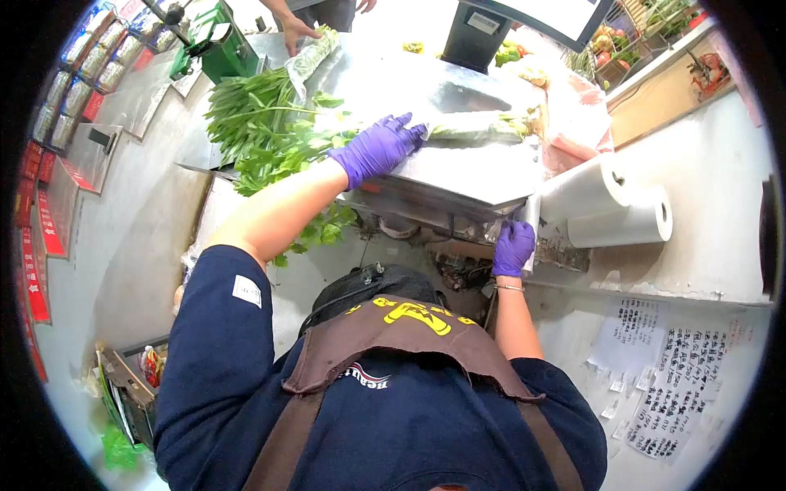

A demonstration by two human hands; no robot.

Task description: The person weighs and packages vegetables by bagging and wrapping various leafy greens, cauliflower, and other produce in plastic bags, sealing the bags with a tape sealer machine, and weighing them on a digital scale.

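My left hand (381, 149), in a purple glove, lies over the counter with its fingers stretched out. Its fingertips reach the left end of a plastic-wrapped bunch of greens (479, 125). Beneath and left of that wrist spreads leafy celery (286, 155), partly hidden by my forearm. My right hand (514, 248), also gloved in purple, is closed at the counter's front right corner. It grips a whitish strip of plastic film (530, 214) hanging at the edge; the fingers are partly hidden.
Two plastic rolls (620, 218) (585, 190) lie right of the metal counter (442, 168). Across it, another person's hand (300, 33) touches a wrapped bunch (313, 59). A monitor (471, 37) stands at the back, a green scale-like device (219, 45) at the left.
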